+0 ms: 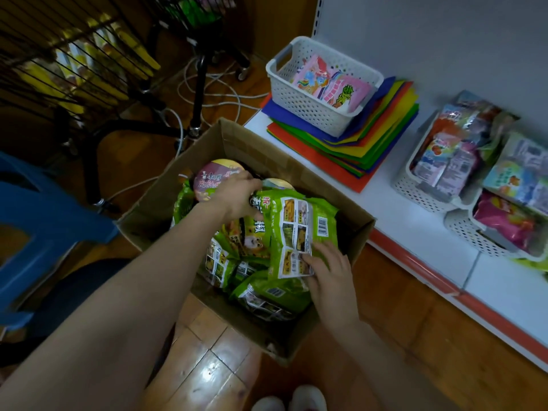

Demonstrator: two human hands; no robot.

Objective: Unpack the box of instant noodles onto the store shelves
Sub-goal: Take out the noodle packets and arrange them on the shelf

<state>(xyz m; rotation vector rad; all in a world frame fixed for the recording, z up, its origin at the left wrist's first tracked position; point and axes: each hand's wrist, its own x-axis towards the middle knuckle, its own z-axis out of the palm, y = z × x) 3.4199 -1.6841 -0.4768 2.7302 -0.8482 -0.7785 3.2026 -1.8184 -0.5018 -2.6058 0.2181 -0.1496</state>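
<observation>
Left of the box (pixel 225 137) stand a blue chair (pixel 44 209) and a wire rack (pixel 74 63). The box sits open on the floor, against the shelf's (pixel 415 226) front edge, full of green noodle packs. Your left hand (pixel 237 197) reaches into the box's far side, fingers curled over the top edge of a green pack (pixel 296 232); a cup lid (pixel 213 179) shows just beyond it. Your right hand (pixel 329 271) is at the box's near right corner, fingers pinching that same pack's lower edge. Right of the box, the shelf holds a white basket (pixel 311 108) on coloured sheets (pixel 370 143), then two snack baskets (pixel 421 194).
</observation>
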